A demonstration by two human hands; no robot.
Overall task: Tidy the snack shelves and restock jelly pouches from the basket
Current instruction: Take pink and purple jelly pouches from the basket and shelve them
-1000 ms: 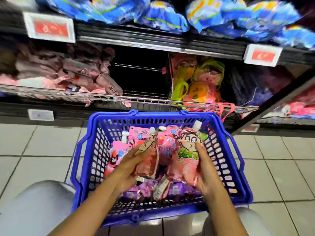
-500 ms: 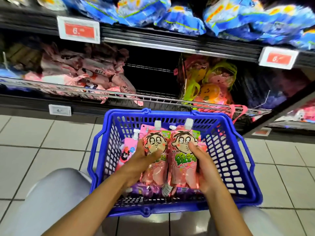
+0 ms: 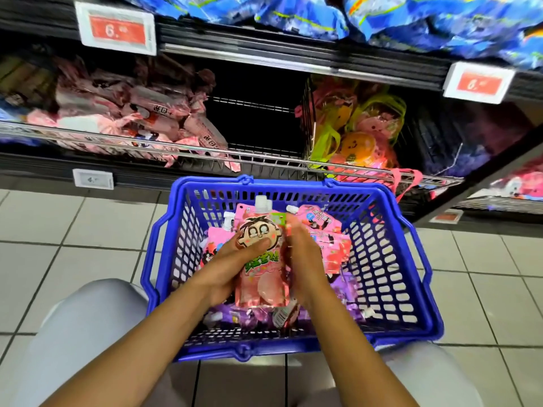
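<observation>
Restocking looks barely begun, judged from how things lie: the basket (image 3: pixel 390 289) on the floor tiles holds plenty of stock, and the wire bay (image 3: pixel 258 118) of the shelf straight behind the basket stands dark and bare as far as can be seen. Over the middle of the basket, the left hand (image 3: pixel 232 268) grips a pink pouch (image 3: pixel 260 259) from its left side, thumb curled across the printed cartoon face, fingers hidden behind. The right hand (image 3: pixel 302 259) presses against the pouch's right edge with fingers bent; it is blurred, so whether it pinches a second pouch behind the first cannot be told. What is left, by my reckoning, is nearly everything: carry this pouch up to the bay, then repeat for the rest, then straighten the neighbours. More pink pouches (image 3: pixel 326 236) lean against the basket's far wall, and purple pouches (image 3: pixel 346 292) lie flat on its floor nearer the person. The pouches are glossy, soft film with flat sealed edges and a stubby white screw cap on top; they should sag and slide when stacked. The basket is rigid blue plastic, its walls a lattice of slots. Left of the bay, beyond the basket, pink packs (image 3: pixel 141 118) sprawl untidily over the rail.
</observation>
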